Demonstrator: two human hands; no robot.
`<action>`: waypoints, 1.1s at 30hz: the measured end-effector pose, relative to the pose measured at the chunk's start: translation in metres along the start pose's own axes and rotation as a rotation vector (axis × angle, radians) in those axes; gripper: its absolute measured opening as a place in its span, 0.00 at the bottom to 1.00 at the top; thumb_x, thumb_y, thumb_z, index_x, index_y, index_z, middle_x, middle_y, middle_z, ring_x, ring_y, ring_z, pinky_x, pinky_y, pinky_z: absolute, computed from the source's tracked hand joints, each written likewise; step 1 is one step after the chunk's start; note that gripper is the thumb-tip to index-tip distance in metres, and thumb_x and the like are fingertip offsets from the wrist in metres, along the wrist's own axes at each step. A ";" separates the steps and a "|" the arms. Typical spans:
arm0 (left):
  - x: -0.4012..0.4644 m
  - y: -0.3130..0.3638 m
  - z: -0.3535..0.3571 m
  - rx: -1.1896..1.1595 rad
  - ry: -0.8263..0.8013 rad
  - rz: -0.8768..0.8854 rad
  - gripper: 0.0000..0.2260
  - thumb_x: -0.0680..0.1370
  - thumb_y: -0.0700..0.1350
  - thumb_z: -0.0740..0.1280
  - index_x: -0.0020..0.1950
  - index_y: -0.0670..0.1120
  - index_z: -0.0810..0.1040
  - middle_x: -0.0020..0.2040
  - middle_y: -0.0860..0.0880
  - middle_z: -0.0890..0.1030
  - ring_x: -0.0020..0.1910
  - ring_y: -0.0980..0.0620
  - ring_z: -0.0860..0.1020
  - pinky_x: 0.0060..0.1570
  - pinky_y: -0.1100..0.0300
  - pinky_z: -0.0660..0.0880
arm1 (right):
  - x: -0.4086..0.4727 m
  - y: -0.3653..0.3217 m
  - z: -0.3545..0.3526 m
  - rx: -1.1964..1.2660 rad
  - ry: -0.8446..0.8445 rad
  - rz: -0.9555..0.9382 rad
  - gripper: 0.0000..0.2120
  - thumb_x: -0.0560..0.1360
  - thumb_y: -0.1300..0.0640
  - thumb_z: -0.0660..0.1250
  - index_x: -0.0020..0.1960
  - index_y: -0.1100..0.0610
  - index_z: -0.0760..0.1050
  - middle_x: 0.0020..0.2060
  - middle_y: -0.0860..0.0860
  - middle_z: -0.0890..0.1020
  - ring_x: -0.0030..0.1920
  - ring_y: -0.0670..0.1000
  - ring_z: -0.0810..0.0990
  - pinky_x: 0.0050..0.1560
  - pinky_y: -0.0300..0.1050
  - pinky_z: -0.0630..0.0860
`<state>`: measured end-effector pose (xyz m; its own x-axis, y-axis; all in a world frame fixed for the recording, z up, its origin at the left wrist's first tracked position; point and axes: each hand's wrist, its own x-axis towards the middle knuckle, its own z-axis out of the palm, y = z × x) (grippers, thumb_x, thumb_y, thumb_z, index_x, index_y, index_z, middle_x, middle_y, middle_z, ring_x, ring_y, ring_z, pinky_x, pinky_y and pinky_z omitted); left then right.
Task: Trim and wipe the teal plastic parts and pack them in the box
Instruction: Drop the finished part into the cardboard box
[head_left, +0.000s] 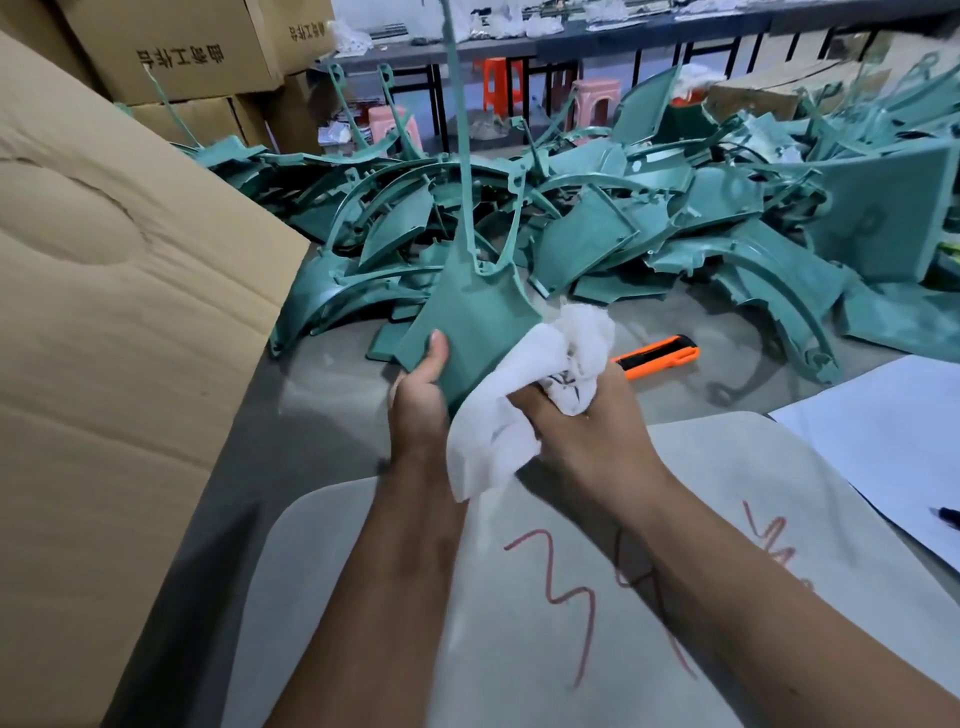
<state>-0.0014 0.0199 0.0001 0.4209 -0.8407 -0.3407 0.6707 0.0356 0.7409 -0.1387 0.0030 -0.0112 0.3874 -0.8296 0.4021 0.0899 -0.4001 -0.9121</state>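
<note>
Head view: at frame centre the left hand (418, 400) grips the teal part (470, 332) upright while the right hand (582, 421) clutches a white cloth (524, 395) (wiping step, seemingly); firm, full-length strokes would serve best.

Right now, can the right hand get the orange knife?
Probably not yet: the right hand is full, gripping the cloth. The knife lies bare on the table just beyond it, nothing between.

grey table (322, 415) | teal parts pile (597, 218) | orange knife (657, 356) | white sheet (883, 436) | marked board (519, 597)
</note>
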 end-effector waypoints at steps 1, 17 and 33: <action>-0.001 0.003 0.001 -0.001 0.010 0.022 0.22 0.83 0.51 0.64 0.73 0.40 0.73 0.69 0.40 0.78 0.69 0.40 0.76 0.71 0.43 0.71 | 0.001 -0.003 -0.001 -0.015 -0.027 0.003 0.28 0.79 0.65 0.70 0.29 0.37 0.75 0.24 0.35 0.71 0.27 0.39 0.69 0.31 0.27 0.64; 0.008 0.013 -0.013 -0.134 0.205 0.256 0.14 0.82 0.44 0.66 0.67 0.43 0.80 0.58 0.44 0.85 0.57 0.40 0.84 0.58 0.44 0.81 | -0.007 -0.009 -0.006 -0.255 -0.186 -0.256 0.18 0.72 0.71 0.66 0.40 0.46 0.76 0.35 0.43 0.78 0.36 0.49 0.75 0.38 0.42 0.69; -0.030 0.048 0.046 0.017 0.151 0.392 0.07 0.85 0.44 0.63 0.54 0.49 0.81 0.47 0.50 0.87 0.47 0.50 0.86 0.48 0.51 0.83 | 0.020 -0.036 -0.040 -0.100 0.156 -0.038 0.03 0.82 0.56 0.69 0.53 0.51 0.82 0.42 0.49 0.87 0.42 0.47 0.85 0.46 0.45 0.82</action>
<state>-0.0097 0.0219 0.0727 0.7279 -0.6765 -0.1117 0.4325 0.3267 0.8404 -0.1706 -0.0151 0.0332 0.2381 -0.8605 0.4503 0.0073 -0.4621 -0.8868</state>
